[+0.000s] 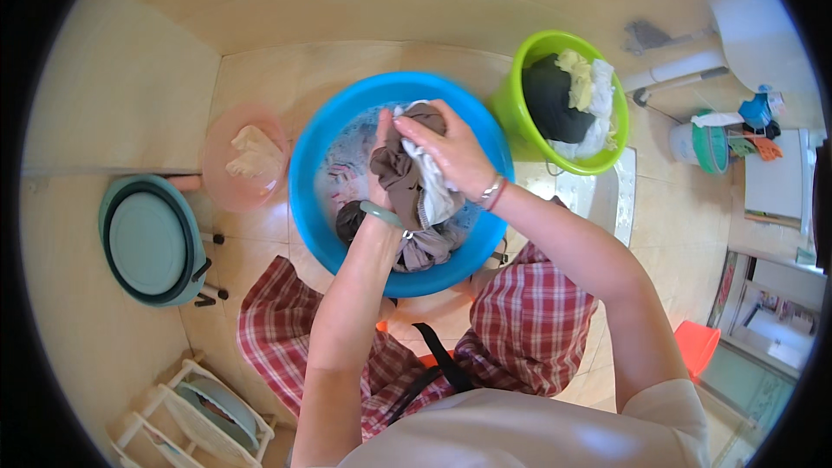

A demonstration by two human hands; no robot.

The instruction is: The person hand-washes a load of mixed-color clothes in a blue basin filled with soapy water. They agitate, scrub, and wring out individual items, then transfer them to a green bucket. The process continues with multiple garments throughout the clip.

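A wet brown garment (397,175) with a white part is bunched between my two hands, over a round blue basin (308,230). My right hand (451,156) grips it from the right, its fingers bent over the top of the cloth. On the left side my left hand (381,140) holds the same garment; the cloth hides much of it, though some fingers show upright. Foamy water and submerged clothes (342,178) fill the basin. Grey cloth (425,251) and a dark piece (349,221) lie at its near side, below my wrists.
A green bucket (511,104) with dark, yellow and white clothes stands right of the basin. To the left is a pink translucent basin (217,182) with pale cloth. A folded teal basin (147,243) leans by the wall, above a white rack (165,407).
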